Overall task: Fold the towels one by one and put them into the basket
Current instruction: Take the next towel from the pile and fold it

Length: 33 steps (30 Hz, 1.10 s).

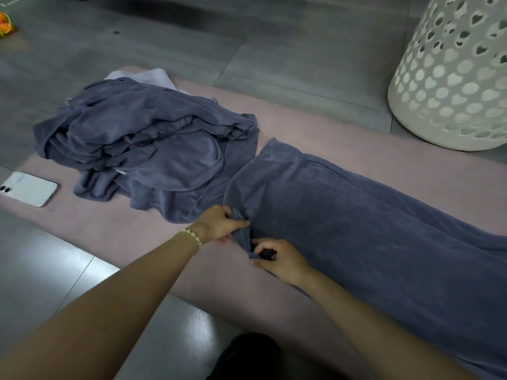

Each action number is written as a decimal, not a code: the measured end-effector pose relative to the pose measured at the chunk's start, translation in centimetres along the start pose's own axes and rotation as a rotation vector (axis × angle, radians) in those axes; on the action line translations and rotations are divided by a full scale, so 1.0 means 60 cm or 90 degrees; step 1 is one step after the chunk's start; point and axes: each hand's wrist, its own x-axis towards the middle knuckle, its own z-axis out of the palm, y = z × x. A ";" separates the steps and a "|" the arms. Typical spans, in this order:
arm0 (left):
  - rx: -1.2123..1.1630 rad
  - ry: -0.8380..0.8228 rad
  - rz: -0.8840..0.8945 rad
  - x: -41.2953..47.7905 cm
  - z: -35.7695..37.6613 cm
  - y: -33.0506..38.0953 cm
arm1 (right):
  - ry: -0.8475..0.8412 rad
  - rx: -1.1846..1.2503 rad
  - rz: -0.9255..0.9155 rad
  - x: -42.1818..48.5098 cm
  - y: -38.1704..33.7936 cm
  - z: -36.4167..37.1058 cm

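At the far left edge, an orange object [5, 26] lies on the grey tiled floor [247, 50], too blurred to identify. A white phone [27, 188] lies face down on the left end of the pink mat [131, 237], well apart from the hands. Next along, a pile of towels [142, 144] – blue-grey and crumpled – rests on the mat, with a pale cloth [145, 76] showing from under its far side. The pile's near edge lies just beside the left hand [216, 224], whose wrist carries a beaded bracelet [192, 237]. This hand pinches a bunched corner of the spread towel [370, 229] between thumb and fingers. The right hand [279, 260] sits just beside it, nearer the camera, fingers curled round a fold of the same corner – the two hands are close together, both clamped on that one cloth. The spread towel, blue-grey like the pile, lies lengthwise on the mat and runs from the hands out past the right edge of the view; its far left corner is tucked over on itself. Its left end touches the pile. At the upper right, a white basket [455, 78] with heart-shaped cut-outs stands upright on the floor, its base at the far edge of the mat and apart from the towel. Its contents cannot be seen.
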 end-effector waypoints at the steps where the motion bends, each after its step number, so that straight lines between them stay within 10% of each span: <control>1: -0.048 -0.044 -0.010 -0.009 -0.013 -0.017 | -0.020 -0.006 0.004 -0.002 0.001 0.007; 6: -0.068 -0.276 -0.132 -0.053 -0.062 -0.122 | -0.130 -0.053 0.052 -0.013 0.005 0.023; 11: -0.278 0.037 -0.107 -0.011 -0.059 -0.105 | 0.045 0.039 0.058 0.031 -0.018 -0.065; 18: 0.204 -0.010 0.001 0.048 -0.033 -0.036 | 0.266 0.001 0.075 0.182 -0.015 -0.208; 27: 0.030 0.136 0.075 0.099 -0.027 -0.042 | 0.251 -0.026 0.242 0.287 -0.051 -0.239; 30: 0.037 0.124 0.117 0.108 -0.022 -0.036 | 0.313 -0.103 0.164 0.290 -0.050 -0.256; 33: -0.289 -0.016 0.101 0.099 -0.030 -0.025 | 0.386 0.114 0.026 0.292 -0.079 -0.273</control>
